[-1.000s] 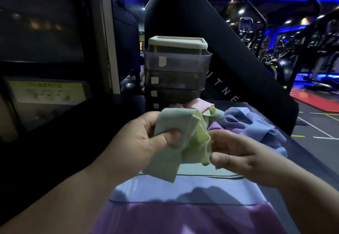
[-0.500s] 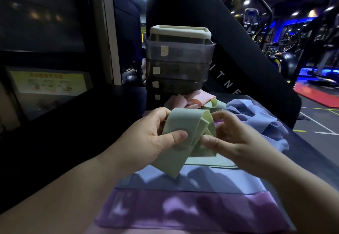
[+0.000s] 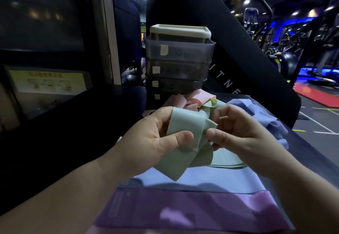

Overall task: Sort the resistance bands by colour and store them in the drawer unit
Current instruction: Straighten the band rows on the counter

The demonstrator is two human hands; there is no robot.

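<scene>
We hold green band up between both hands. Left hand grips folded part, thumb pressed on front, fingers curled behind. Right hand pinches band's right fold, thumb against curled fingers. Drawer unit stands just behind. Pink bands heaped at its base, blue bands to right. Flat light-blue band and purple band lie below our hands.

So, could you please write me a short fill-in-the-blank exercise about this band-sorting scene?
The band held by the left hand and the right hand is ____.
The drawer unit stands ____ the loose pink bands.
The flat band lying nearest the camera is ____.
Missing words: green; behind; purple.
</scene>
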